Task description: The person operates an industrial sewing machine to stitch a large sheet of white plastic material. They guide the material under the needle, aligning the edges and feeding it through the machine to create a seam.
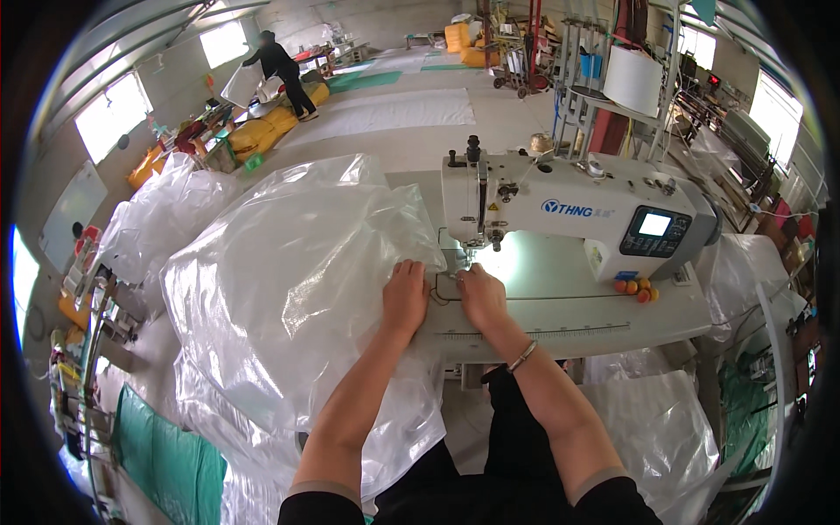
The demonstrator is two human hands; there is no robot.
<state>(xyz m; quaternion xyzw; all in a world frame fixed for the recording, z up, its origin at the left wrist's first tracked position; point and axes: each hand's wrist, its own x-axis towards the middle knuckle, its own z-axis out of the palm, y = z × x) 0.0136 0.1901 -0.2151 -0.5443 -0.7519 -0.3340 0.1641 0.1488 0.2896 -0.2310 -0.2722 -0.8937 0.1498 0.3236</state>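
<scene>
A large clear plastic sheet (289,280) is heaped over the left side of the sewing table (569,315) and hangs down past my lap. My left hand (405,293) lies flat on the sheet's edge, pressing it to the table. My right hand (479,293) rests beside it with fingers pinching the sheet just in front of the needle and presser foot (477,245) of a white industrial sewing machine (569,214). A bracelet sits on my right wrist.
A big white thread cone (632,79) stands behind the machine on a metal rack. More clear plastic bags (162,219) pile up at the left and under the table at the right. A person (280,70) in dark clothes works at a far bench.
</scene>
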